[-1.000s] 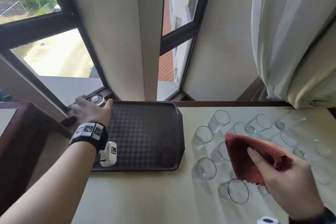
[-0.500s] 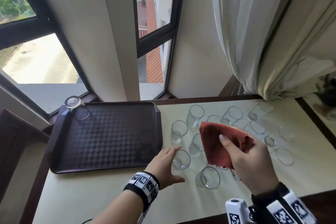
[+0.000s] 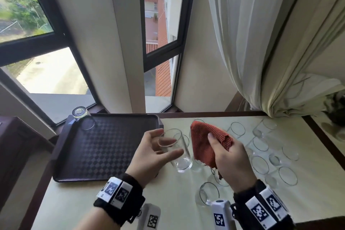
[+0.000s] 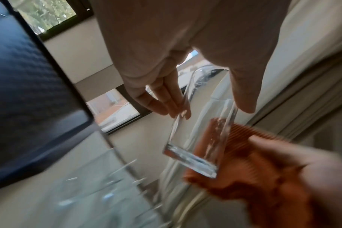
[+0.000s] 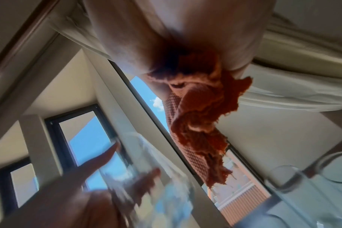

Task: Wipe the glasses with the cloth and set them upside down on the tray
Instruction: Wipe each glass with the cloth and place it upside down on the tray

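Note:
My left hand [image 3: 158, 147] grips a clear glass [image 3: 178, 152] between thumb and fingers, lifted off the table just right of the tray; the same glass [image 4: 199, 138] shows below the fingers [image 4: 166, 98] in the left wrist view. My right hand [image 3: 229, 157] holds a bunched red cloth [image 3: 205, 144] close beside the glass, and the cloth [image 5: 197, 117] hangs from the palm in the right wrist view. A dark tray [image 3: 104, 147] lies at left with one glass [image 3: 83, 117] upside down in its far left corner.
Several empty glasses [image 3: 259, 144] stand upright on the cream table [image 3: 93, 201], right of and below the hands. One glass [image 3: 207, 193] stands near the front edge. Windows and a white curtain [image 3: 261, 43] rise behind the table.
My left hand came back from the tray's far corner, reached a glass beside the tray and lifted it. The right hand with the cloth moved in next to it.

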Available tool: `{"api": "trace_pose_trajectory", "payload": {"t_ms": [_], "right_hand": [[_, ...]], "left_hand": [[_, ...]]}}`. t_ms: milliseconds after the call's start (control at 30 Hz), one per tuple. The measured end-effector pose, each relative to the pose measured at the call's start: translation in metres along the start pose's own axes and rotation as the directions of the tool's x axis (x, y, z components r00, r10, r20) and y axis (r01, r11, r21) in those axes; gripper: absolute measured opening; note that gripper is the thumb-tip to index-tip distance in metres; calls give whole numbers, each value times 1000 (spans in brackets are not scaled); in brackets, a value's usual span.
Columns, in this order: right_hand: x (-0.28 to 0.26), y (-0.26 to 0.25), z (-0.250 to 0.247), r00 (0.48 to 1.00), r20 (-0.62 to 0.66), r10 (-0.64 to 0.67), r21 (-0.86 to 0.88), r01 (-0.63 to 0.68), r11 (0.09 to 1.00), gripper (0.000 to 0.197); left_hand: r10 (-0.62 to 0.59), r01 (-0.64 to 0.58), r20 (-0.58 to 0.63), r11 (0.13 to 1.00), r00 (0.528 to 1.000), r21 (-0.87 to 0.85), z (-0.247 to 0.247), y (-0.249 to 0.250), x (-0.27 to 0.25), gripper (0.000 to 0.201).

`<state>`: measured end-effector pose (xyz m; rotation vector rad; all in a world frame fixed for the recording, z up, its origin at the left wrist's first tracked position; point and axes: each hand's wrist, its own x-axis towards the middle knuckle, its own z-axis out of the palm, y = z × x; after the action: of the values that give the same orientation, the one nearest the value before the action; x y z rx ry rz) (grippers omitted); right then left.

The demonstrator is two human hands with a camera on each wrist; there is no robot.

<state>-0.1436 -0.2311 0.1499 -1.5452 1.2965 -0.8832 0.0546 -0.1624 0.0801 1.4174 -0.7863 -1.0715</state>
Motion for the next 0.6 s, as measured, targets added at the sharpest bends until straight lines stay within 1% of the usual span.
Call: {"api": "trace_pose_trajectory", "payload": {"t_ms": [33,100,167,200,233,300,367,433,467,533,600], "right_hand": [[4,-10,4,1000,15,-11,19,11,1000,14],[12,-38,12,996,47,-69,63,66,996,16],[19,-71,17,981,71,-179,139,168,976,19],[20,-89,19,966,75,-249,188,232,954,21],[21,-105,22,942,80,-326,235,300,924,24],[19,-134,30,869,97,-485,306,438,845,35],[14,-156,38,755,98,-649,327,591,737,47],[11,-165,44,630,92,-771,305,719,624,52],[9,-168,45,582,101,-807,280,762,585,51],[2,-170,45,507,108,-855,245,820,517,54],[-2,-169,48,464,75,-883,244,850,467,53]], "left_hand": [[6,-6,1,995,1000,-96,0,25,0,88],[46,-42,11,972,999,-231,1,72,1,73],[112,-97,30,946,993,-308,1,112,1,71],[152,-133,32,935,988,-328,1,130,0,71],[190,-167,33,923,981,-347,3,146,-2,67],[254,-222,41,904,966,-366,8,173,-5,57],[294,-271,11,894,956,-356,12,195,-11,62],[339,-319,-1,885,941,-339,12,214,-16,68],[352,-330,2,879,936,-343,10,223,-18,66],[359,-333,6,873,933,-356,2,236,-20,66],[365,-342,-7,864,931,-370,-5,246,-21,67]]}}
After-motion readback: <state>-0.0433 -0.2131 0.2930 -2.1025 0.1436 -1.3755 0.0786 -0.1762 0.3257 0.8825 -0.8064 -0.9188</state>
